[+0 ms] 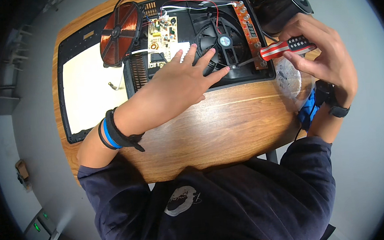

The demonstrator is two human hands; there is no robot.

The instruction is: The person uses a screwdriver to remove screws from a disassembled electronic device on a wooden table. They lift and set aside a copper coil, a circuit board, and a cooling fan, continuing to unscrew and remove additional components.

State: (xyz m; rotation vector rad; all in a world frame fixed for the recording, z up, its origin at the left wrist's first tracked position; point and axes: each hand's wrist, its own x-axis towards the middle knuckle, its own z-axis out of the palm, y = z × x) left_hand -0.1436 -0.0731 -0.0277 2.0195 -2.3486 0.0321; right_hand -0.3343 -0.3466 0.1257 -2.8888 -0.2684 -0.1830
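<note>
My right hand [326, 50] grips a screwdriver [280, 49] with a red, white and black star-patterned handle. Its shaft points left, and the tip is by the lower edge of the cooling fan [223, 41], close to my left fingertips. Fingers spread, my left hand [189, 69] lies over the opened black appliance housing [259, 75], beside the fan. Part of the yellowish circuit board [162, 31] and a white piece [179, 48] are covered by that hand. An orange display board [248, 28] runs along the housing's right side, and a copper coil [121, 34] stands tilted at the left.
A black kettle [282, 6] stands at the back right. Below it are a clear plastic bag [289, 76] and blue cloth [308, 110] at the table edge. On the left lies a black-framed panel with a pale yellow sheet [89, 91]. The wooden table [193, 137] curves toward me.
</note>
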